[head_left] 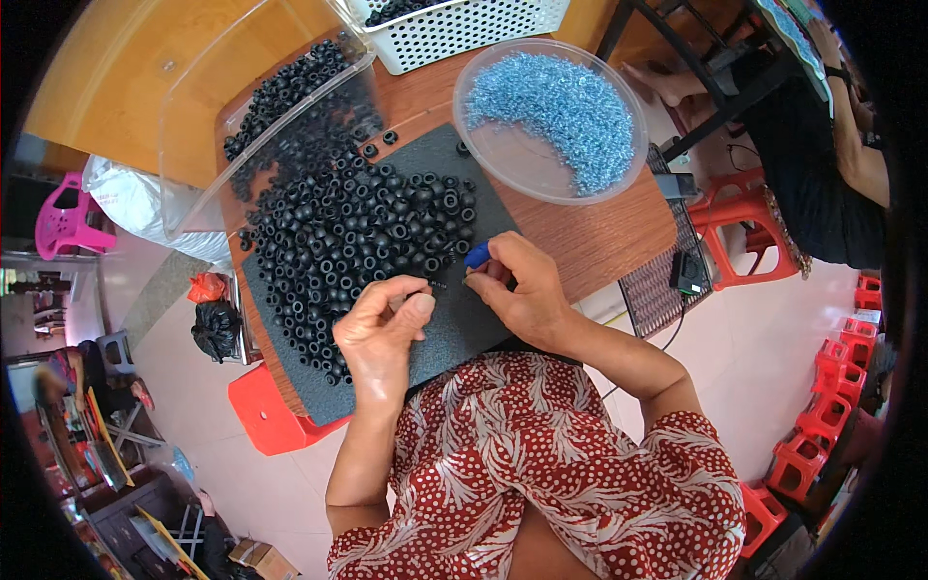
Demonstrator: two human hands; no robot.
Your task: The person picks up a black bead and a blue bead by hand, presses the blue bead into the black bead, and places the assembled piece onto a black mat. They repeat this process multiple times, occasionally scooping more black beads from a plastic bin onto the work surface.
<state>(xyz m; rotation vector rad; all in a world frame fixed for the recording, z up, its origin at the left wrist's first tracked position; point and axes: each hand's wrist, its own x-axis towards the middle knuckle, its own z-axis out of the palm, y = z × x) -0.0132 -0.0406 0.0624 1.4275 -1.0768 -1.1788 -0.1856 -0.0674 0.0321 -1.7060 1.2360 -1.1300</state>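
My right hand (522,290) is closed around a small tool with a blue handle (478,255); its working end cannot be made out. Just left of it, my left hand (380,333) is pinched, and what its fingertips hold is too small to name. A tiny dark piece (439,284) shows between the two hands. Beyond them, a large heap of black ring-shaped parts (358,227), hollow and rounded, spreads over a dark grey mat (454,329). To the far right, a round clear plastic lid or tray (512,174) carries many tiny light-blue translucent pieces (551,101).
A tipped clear plastic bin (184,164) spills black rings at the left. Behind stands a white perforated basket (454,37) on the wooden table (599,237). Red stools (271,416) stand around, and a black bag (217,329) hangs left. Another person sits at the far right.
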